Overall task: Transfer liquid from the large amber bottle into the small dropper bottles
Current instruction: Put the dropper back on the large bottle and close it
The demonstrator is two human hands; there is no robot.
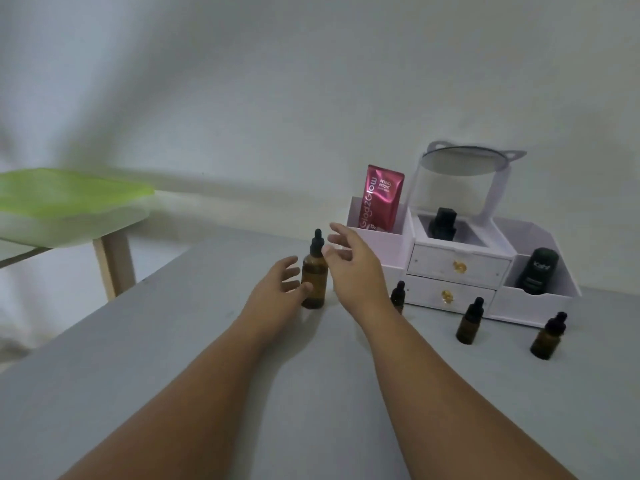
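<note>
The large amber bottle [314,278] with a black dropper cap stands upright on the grey table [173,358], between my two hands. My left hand [277,289] is open just left of it, thumb tip touching or nearly touching its lower side. My right hand [349,265] is open just right of the cap, fingers spread, holding nothing. Three small amber dropper bottles stand capped to the right: one [397,296] partly hidden behind my right wrist, one [469,321] in front of the drawers, one [550,336] farthest right.
A white organiser [457,268] with two drawers and a mirror stands at the back right, holding a red sachet [381,197], a black bottle [442,224] and a dark tube [536,273]. A green-topped side table [69,202] stands at the left, beyond the table's edge.
</note>
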